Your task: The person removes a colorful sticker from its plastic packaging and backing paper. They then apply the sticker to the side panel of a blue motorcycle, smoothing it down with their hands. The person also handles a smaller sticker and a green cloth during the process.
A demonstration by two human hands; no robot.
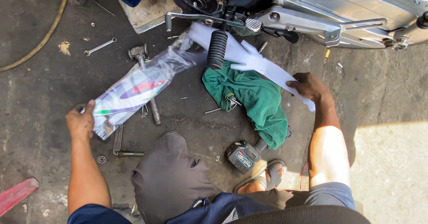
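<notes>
My left hand (81,121) grips the near end of a clear plastic bag (133,90) with a colourful printed card inside, stretched over the dark concrete floor. My right hand (307,87) holds the near end of a long white plastic panel (249,57) that runs up and to the left toward the motorcycle (321,19) and meets the bag's far end. The panel passes behind a black rubber footpeg (217,49). A crumpled green cloth (256,100) lies under the panel, just left of my right hand.
A cordless power tool (244,156) rests by my sandalled foot (267,177). A spanner (100,46), a hammer (147,79) and metal bars (119,139) lie on the floor. A yellow hose (44,34) curves at far left. A red object (15,195) sits at the bottom left.
</notes>
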